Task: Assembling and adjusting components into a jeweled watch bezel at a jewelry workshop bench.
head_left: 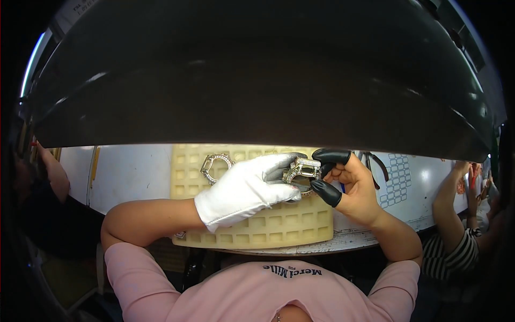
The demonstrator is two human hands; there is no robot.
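1. The person holds a small silver, stone-set watch case [302, 169] between both hands, above the upper right part of a cream compartment tray [292, 228] that lies on the white counter [131, 172].
2. The left hand [247, 188], in a white cloth glove, has its fingers closed on the case from the 9 o'clock side.
3. The right hand [354, 190] is bare except for black finger cots; the capped thumb and forefinger pinch the case from the 3 o'clock side, one above and one below.
4. The case looks light, rigid and metallic. Its set stones and polished faces probably scratch or smudge easily, which fits the glove and cots.
5. The outer edges look like the safest place to hold, leaving the stone-set faces untouched; smooth metal could slip from a cloth glove.
6. A second silver case [214, 163] rests on the tray at 10 o'clock from the hands, apart from them.
7. Dark-handled pliers [375, 163] lie on the counter at 2 o'clock, beside a sheet printed with a grid [397, 180].
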